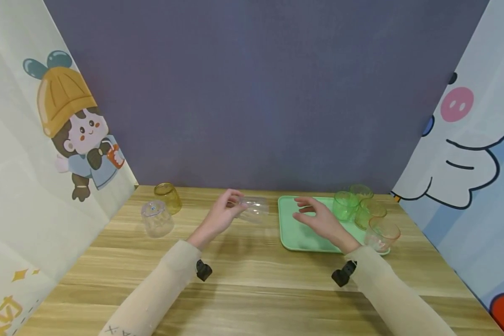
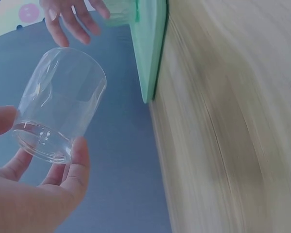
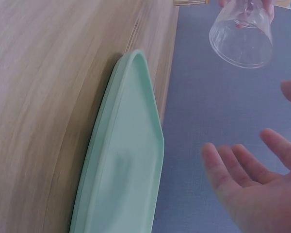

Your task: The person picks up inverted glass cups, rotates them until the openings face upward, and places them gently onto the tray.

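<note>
A clear glass cup (image 1: 256, 210) is held off the table by my left hand (image 1: 223, 212), its mouth tilted to the right. In the left wrist view the thumb and fingers grip this cup (image 2: 60, 104) around its base end. My right hand (image 1: 319, 219) hovers over the left part of a green tray (image 1: 294, 235), fingers loosely bent and nothing between them. In the right wrist view the right hand (image 3: 257, 184) is apart from the cup (image 3: 242, 39), whose open rim faces toward it.
On the tray's right side stand several cups: green (image 1: 344, 206), another green (image 1: 361, 190), yellow-green (image 1: 370, 214) and pinkish (image 1: 382, 234). At the table's left are an upturned clear cup (image 1: 157, 220) and an amber cup (image 1: 169, 198). A dark panel (image 1: 252, 102) rises behind.
</note>
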`<action>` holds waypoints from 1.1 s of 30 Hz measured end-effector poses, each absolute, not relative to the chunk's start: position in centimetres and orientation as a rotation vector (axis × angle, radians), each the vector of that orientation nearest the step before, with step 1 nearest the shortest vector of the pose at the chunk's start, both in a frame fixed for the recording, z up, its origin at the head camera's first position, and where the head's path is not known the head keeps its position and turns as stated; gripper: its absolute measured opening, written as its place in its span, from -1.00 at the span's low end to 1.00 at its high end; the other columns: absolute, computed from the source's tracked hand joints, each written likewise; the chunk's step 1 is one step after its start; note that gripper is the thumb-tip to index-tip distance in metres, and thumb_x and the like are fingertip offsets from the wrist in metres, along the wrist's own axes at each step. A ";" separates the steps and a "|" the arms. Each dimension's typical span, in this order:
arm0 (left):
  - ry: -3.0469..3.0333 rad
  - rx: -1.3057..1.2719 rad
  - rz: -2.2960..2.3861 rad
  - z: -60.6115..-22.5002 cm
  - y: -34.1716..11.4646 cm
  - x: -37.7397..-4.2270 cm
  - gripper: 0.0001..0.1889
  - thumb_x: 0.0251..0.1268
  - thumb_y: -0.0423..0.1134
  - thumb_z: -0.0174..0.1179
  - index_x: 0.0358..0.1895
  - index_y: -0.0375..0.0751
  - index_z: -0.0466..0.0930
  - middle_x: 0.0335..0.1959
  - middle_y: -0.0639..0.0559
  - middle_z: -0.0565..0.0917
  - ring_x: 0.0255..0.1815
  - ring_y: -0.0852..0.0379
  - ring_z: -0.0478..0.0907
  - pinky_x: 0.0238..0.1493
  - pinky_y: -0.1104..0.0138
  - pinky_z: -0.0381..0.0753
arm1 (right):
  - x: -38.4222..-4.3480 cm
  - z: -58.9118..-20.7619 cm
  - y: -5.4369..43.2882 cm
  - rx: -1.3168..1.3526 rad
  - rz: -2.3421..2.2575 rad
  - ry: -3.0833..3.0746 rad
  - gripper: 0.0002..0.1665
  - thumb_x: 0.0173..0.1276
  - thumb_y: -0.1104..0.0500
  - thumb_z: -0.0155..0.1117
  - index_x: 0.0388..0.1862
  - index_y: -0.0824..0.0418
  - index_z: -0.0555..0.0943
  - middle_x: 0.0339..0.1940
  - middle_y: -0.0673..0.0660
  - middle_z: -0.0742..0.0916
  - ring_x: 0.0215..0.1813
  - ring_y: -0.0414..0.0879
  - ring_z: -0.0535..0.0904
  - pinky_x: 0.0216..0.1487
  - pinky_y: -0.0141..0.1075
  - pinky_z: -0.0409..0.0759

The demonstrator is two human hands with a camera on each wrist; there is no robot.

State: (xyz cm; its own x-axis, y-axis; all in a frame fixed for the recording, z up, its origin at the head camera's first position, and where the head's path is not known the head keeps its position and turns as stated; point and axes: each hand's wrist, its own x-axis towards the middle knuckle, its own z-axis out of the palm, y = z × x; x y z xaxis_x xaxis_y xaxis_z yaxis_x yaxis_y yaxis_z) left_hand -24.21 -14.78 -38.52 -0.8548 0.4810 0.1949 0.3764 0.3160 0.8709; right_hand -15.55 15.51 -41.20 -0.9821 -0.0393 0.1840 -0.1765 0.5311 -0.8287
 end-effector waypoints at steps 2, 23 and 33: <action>2.459 0.804 1.599 -38.5 -14.7 -24.1 -0.59 0.48 -0.07 0.22 0.29 -0.06 0.47 0.20 -0.15 0.50 0.17 -0.11 0.48 0.11 -0.02 0.56 | -15.6 -41.1 15.4 0.194 1.473 -2.608 -0.30 0.50 -0.07 0.28 0.51 0.13 0.37 0.40 0.27 0.50 0.37 0.23 0.46 0.19 0.10 0.57; 2.251 0.779 1.778 -38.2 -13.5 -23.4 -0.65 0.49 -0.26 0.18 0.26 -0.21 0.46 0.14 -0.23 0.48 0.07 -0.24 0.55 0.04 0.12 0.66 | -15.3 -41.0 13.7 0.309 1.741 -2.345 -0.36 0.52 0.10 0.26 0.48 0.28 0.36 0.33 0.33 0.53 0.33 0.27 0.46 0.17 -0.14 0.62; 2.204 0.779 1.803 -37.7 -13.6 -22.9 -0.60 0.48 -0.20 0.19 0.29 -0.18 0.44 0.20 -0.22 0.44 0.12 -0.18 0.54 0.10 0.08 0.65 | -15.0 -40.7 12.5 0.370 1.920 -2.210 -0.33 0.50 0.15 0.27 0.50 0.28 0.32 0.35 0.35 0.49 0.34 0.26 0.43 0.14 -0.17 0.66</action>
State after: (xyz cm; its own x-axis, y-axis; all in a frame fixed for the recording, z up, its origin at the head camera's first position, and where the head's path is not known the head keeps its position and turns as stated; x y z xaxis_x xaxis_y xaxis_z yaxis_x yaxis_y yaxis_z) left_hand -22.92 -13.65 -37.73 -0.8442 0.5052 0.1792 0.2759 0.1227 0.9533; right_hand -15.01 12.49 -40.74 -0.9507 -0.0624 0.3038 -0.3095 0.1298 -0.9420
